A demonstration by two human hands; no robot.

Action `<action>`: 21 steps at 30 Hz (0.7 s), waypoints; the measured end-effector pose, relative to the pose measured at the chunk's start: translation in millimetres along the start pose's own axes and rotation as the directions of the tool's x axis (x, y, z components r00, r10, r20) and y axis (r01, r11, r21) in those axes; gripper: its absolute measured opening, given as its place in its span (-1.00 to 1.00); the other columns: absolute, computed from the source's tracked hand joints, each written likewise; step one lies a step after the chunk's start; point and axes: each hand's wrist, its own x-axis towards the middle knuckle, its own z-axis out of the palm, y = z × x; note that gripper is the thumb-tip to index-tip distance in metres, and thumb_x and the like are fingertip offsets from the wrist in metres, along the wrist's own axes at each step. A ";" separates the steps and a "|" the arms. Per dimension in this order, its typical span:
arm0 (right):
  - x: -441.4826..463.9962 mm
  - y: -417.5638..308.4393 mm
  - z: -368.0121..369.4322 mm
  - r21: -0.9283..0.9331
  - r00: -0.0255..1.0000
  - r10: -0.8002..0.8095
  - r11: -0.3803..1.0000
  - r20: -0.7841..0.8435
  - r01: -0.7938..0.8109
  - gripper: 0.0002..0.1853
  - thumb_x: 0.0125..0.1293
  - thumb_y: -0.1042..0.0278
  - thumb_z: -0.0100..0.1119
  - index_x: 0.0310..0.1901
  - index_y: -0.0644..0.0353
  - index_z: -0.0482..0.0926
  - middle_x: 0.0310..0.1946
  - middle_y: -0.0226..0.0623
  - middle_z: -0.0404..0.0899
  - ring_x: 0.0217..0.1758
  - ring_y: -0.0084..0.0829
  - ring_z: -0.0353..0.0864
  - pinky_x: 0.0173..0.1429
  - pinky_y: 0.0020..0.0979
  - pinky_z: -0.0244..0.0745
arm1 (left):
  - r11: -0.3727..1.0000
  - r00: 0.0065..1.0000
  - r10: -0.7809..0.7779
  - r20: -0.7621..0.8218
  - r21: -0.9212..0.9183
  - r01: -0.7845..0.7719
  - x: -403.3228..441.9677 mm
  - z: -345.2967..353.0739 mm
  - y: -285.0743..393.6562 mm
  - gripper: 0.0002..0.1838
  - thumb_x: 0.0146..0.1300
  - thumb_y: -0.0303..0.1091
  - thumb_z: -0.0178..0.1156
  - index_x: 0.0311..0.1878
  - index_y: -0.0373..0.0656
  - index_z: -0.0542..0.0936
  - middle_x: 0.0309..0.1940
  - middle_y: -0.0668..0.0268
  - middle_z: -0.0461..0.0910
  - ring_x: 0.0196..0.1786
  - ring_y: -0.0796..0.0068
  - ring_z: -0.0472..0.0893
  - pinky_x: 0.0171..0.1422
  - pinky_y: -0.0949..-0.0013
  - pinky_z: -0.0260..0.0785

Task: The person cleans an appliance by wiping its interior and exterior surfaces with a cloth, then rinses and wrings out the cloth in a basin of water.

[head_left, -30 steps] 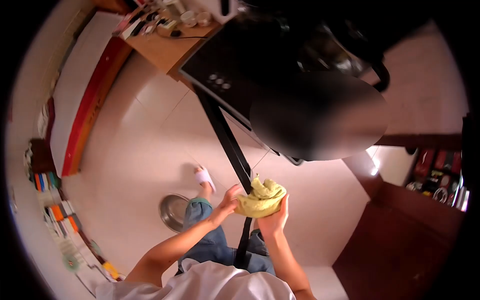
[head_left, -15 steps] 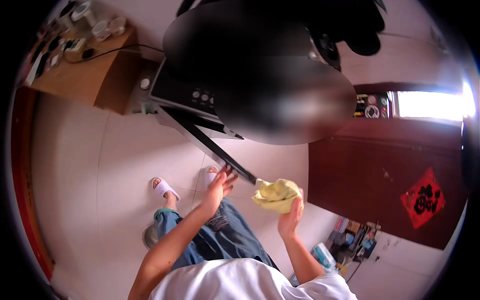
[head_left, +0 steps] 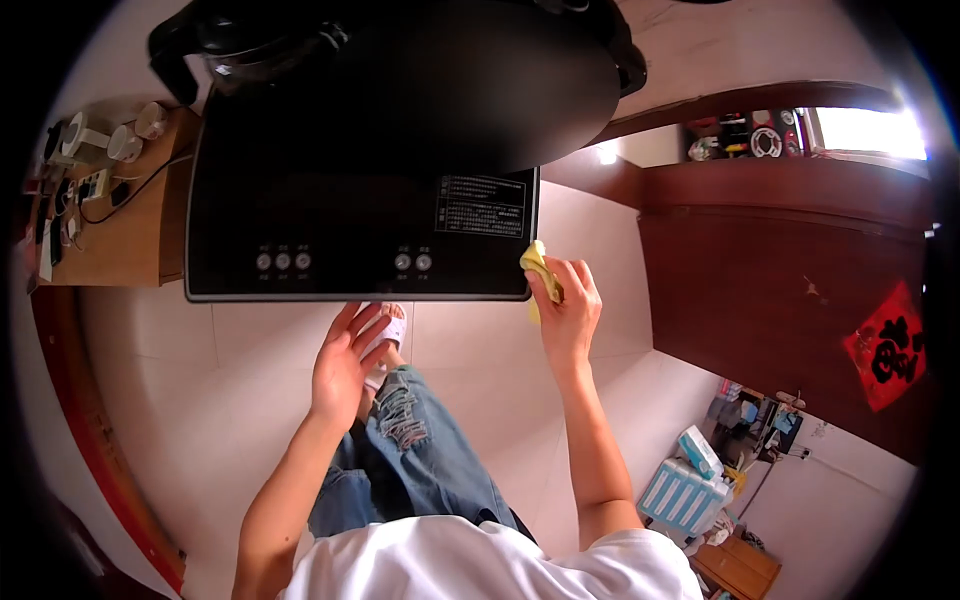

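My right hand (head_left: 570, 305) pinches a folded yellow cloth (head_left: 540, 268) against the right edge of a black glossy appliance top (head_left: 340, 220), close to its front corner. Round buttons line the front of that top, and a block of white print sits at its right. Just below the front edge is my left hand (head_left: 345, 365), empty, fingers apart; whether its fingertips touch the edge I cannot tell. At the upper left of the appliance stands a dark kettle-like vessel with a black handle (head_left: 175, 65). A large dark blurred shape hides the back of the top.
A wooden cabinet (head_left: 120, 240) with cups, a power strip and a cable stands at the left. On the right is a dark red door (head_left: 760, 280) bearing a red paper diamond (head_left: 888, 348). Blue-and-white packs (head_left: 685, 495) are stacked at the lower right.
The view has turned, so the appliance top now lies level and squarely in front. My right hand has brought the cloth up onto its right edge. My left hand remains open near the front edge.
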 end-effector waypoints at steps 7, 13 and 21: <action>15.9 2.2 6.0 0.036 0.997 0.059 0.998 0.045 -0.061 -0.76 0.01 0.47 0.34 -0.44 0.29 0.41 -0.50 -0.22 0.42 -0.48 -0.17 0.43 -0.40 -0.30 0.35 | 0.978 0.972 -0.188 -0.143 0.061 0.198 -29.9 -19.9 -19.9 -0.37 0.22 -0.05 -0.07 0.34 -0.07 0.20 0.24 0.23 0.31 0.24 0.32 0.36 0.28 0.26 0.19; 53.6 -7.6 16.6 0.160 1.000 0.012 0.987 0.007 -0.013 -0.79 0.00 0.51 0.33 -0.46 0.26 0.42 -0.54 -0.22 0.40 -0.53 -0.18 0.40 -0.45 -0.32 0.32 | 0.962 0.944 -0.259 -0.205 0.035 0.272 -39.2 -18.7 -25.1 -0.37 0.19 -0.04 -0.03 0.31 -0.09 0.24 0.20 0.23 0.35 0.21 0.30 0.39 0.23 0.27 0.23; 64.8 -12.2 12.1 0.077 0.997 0.002 0.997 0.075 -0.008 -0.75 -0.04 0.55 0.33 -0.51 0.30 0.37 -0.54 -0.16 0.40 -0.52 -0.13 0.41 -0.44 -0.30 0.32 | 0.944 0.940 -0.321 -0.115 0.035 0.327 -37.4 -15.1 -23.8 -0.42 0.22 -0.08 -0.04 0.28 -0.12 0.27 0.20 0.19 0.36 0.19 0.30 0.42 0.23 0.29 0.23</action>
